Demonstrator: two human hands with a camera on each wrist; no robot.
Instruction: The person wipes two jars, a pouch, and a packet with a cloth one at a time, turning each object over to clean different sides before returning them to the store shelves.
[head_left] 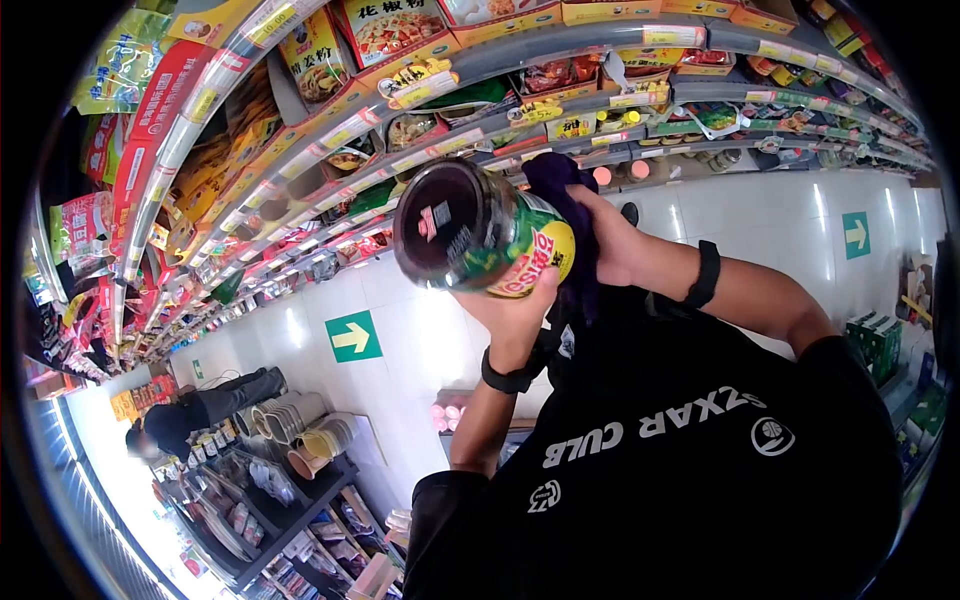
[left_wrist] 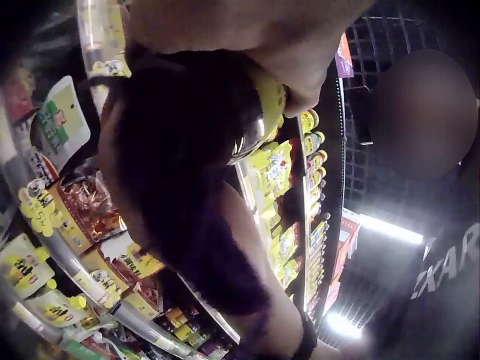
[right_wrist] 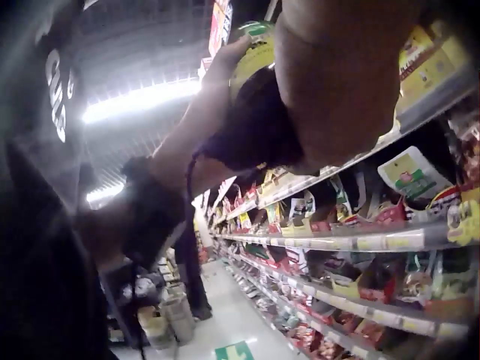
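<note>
Tiered shelves (head_left: 560, 45) bear open-topped boxes of packets (head_left: 392, 35), a white-and-green packet (head_left: 715, 115) on a lower tier, and yellow pouches (left_wrist: 22, 266) with yellow caps; the pale tiled floor (head_left: 420, 350) bears green signs (head_left: 353, 337) with white arrows

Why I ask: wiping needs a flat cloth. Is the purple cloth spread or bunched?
Bunched: the purple cloth gathers in crumpled folds between the right hand and the jar.
</note>
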